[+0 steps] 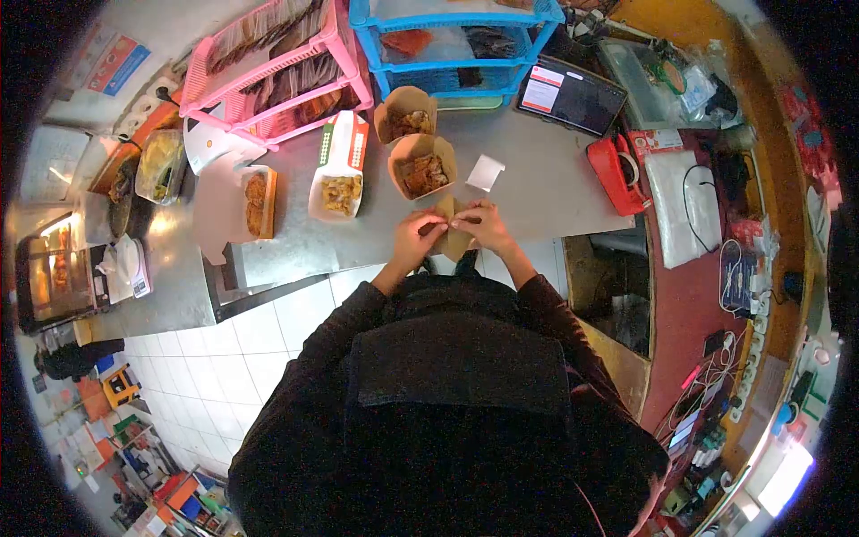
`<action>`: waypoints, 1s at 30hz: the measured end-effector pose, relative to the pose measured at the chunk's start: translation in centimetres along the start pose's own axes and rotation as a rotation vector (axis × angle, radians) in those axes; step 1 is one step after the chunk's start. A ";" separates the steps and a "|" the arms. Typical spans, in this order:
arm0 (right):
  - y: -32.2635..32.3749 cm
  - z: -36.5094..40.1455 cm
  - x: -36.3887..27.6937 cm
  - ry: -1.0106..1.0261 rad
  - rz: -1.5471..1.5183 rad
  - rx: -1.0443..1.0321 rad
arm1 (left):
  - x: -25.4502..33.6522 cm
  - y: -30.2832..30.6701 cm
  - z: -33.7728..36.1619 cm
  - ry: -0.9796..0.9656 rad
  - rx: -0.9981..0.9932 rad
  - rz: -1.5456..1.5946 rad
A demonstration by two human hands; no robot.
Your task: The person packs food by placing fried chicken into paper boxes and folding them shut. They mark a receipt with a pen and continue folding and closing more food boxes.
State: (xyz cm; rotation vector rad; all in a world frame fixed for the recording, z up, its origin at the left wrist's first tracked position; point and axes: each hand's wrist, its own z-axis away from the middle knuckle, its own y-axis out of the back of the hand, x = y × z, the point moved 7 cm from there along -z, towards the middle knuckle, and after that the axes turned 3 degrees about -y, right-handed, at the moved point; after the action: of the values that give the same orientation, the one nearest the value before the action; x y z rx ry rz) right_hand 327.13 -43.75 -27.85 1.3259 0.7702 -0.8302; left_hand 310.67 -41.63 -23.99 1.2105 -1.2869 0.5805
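At the counter's front edge, my left hand (pixel 419 238) and my right hand (pixel 484 225) pinch a small piece of brown kraft paper or card (pixel 456 242) between them. Its exact kind cannot be made out. Just beyond my fingers stands an open brown takeaway box (pixel 423 148) with browned food pieces inside. A second brown box (pixel 405 105) with similar food is right behind it. To the left, a white, green and red paper box (pixel 344 157) holds pale yellowish fried pieces. A small white paper slip (pixel 485 173) lies right of the boxes.
Farther left is an open carton (pixel 234 199) with a long fried piece. Pink (pixel 268 89) and blue (pixel 447 67) racks line the back. A tablet (pixel 571 94), red tape dispenser (pixel 617 174) and plastic bags (pixel 684 206) are on the right. The metal counter (pixel 537 201) ends before my body.
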 end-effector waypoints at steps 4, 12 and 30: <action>-0.1 0.0 -0.1 -0.252 -0.303 -0.134 | 0.6 0.5 -0.4 -0.037 -0.033 -0.088; -0.2 -0.2 0.0 -0.119 -0.003 -0.147 | 1.7 0.8 -1.1 -0.131 -0.091 -0.081; -0.6 -0.5 0.6 -0.061 -0.016 -0.073 | 1.7 0.9 -0.5 -0.111 -0.103 -0.120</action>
State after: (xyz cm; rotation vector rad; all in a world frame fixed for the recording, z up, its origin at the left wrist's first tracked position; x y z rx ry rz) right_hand 326.92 -43.33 -28.68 1.2258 0.7571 -0.8440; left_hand 310.50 -41.40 -21.98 1.2383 -1.3106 0.3597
